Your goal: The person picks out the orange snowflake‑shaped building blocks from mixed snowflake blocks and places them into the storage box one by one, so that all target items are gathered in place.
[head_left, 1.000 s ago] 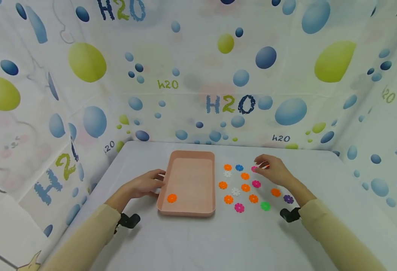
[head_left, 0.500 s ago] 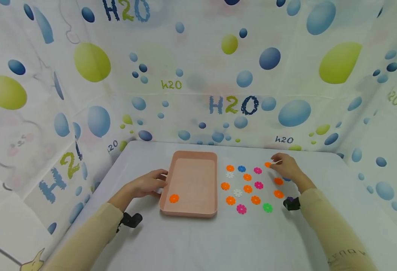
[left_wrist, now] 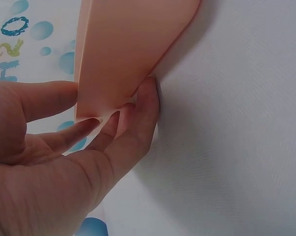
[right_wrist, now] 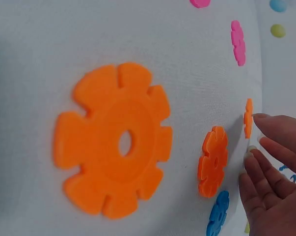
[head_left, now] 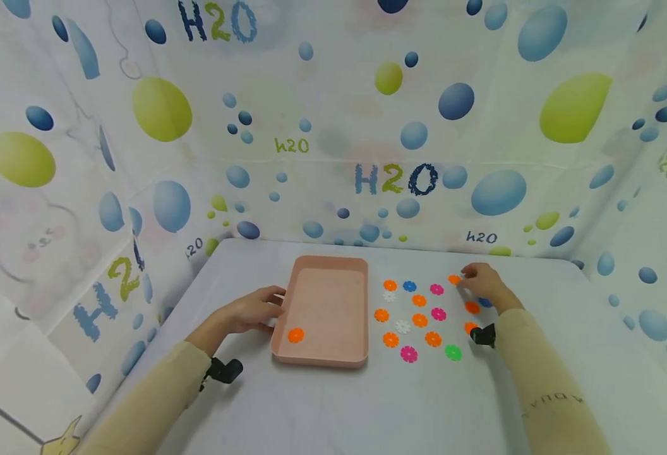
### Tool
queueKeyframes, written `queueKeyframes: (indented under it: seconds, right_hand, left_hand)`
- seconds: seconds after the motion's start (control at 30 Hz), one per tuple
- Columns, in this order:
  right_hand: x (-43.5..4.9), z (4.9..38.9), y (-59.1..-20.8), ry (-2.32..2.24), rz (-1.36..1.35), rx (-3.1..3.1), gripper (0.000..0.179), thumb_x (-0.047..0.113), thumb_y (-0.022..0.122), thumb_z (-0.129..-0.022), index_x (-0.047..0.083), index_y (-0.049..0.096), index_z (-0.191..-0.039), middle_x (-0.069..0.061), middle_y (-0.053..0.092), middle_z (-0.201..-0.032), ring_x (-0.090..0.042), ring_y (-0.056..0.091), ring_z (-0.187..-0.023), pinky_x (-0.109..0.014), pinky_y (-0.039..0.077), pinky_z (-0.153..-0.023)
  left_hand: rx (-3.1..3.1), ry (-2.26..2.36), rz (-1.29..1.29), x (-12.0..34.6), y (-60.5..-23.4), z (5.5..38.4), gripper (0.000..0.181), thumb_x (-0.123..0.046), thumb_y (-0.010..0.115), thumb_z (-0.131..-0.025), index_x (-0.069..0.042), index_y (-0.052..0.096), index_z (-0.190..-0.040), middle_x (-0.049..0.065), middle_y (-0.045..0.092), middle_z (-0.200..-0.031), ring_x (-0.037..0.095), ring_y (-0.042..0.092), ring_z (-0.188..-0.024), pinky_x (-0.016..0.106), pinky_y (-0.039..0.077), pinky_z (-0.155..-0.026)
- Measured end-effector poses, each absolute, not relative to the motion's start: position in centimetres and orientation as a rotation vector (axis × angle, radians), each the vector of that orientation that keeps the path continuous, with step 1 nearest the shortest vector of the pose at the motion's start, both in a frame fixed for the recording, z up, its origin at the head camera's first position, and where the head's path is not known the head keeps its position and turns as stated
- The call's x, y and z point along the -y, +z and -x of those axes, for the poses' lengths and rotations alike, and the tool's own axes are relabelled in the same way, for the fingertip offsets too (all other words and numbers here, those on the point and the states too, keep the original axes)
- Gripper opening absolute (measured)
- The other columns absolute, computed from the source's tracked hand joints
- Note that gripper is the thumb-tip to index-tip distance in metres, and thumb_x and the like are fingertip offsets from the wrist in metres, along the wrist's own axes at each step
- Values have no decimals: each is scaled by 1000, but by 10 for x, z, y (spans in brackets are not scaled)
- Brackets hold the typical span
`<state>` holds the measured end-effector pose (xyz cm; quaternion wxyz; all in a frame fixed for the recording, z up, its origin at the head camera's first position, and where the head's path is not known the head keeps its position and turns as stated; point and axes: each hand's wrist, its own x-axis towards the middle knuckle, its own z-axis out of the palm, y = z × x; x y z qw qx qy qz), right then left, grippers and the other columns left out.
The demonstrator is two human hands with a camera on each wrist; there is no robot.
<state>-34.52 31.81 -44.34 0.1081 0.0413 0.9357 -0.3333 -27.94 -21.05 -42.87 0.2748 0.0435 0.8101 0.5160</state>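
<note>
In the head view my left hand is at the left side of a peach-coloured tray, and the left wrist view shows its fingers gripping the tray's side wall between rim and base. One orange flower-shaped disc lies in the tray. My right hand is right beside another orange flower-shaped disc on the table. In the right wrist view the thumb tip comes close to that disc, with the fingers loosely bent and apart from the thumb.
Several flower-shaped discs lie right of the tray, among them a blue disc, a pink disc, a white disc and a green disc. An orange disc lies close before the right wrist camera. A printed curtain stands behind the table.
My right hand has moved right from over a pink disc to the orange disc at the back. The left hand stays at the tray. The head view has shifted slightly.
</note>
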Motion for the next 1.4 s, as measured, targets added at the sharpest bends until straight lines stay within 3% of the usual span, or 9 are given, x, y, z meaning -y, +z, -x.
queueKeyframes:
  seconds: [0.47, 0.93, 1.2, 1.4]
  right_hand:
    - [-324, 354, -456, -1013, -218, -2724, 48, 23, 60, -100, -3, 52, -140, -29, 50, -137, -41, 49, -115, -53, 49, -103]
    - [-324, 348, -452, -1069, -232, -2751, 38, 18, 63, -98, -5, 57, -127, -25, 58, -123, -38, 53, -106, -50, 50, -98]
    - [-314, 343, -442, -1115, -138, -2791, 30, 15, 61, -101, -6, 61, -122, -23, 64, -114, -33, 60, -98, -40, 54, -89]
    - [-303, 337, -431, -1167, -67, -2791, 31, 16, 61, -102, -7, 61, -123, -24, 65, -116, -35, 61, -101, -42, 55, -93]
  left_hand:
    - [-2170, 1382, -124, 207, -428, 280, 60, -9, 56, -101, 0, 31, -155, 28, 34, -156, 36, 55, -123, 53, 55, -98]
    - [-2182, 1381, -128, 205, -430, 277, 56, -9, 57, -101, 1, 36, -152, 27, 36, -154, 36, 55, -122, 53, 56, -97]
    - [-2185, 1373, -112, 208, -430, 279, 58, -10, 57, -102, 1, 33, -154, 28, 35, -155, 37, 54, -124, 53, 55, -97]
    - [-2187, 1383, -106, 209, -430, 280, 57, -8, 56, -102, 1, 34, -153, 28, 35, -155, 37, 55, -123, 53, 55, -97]
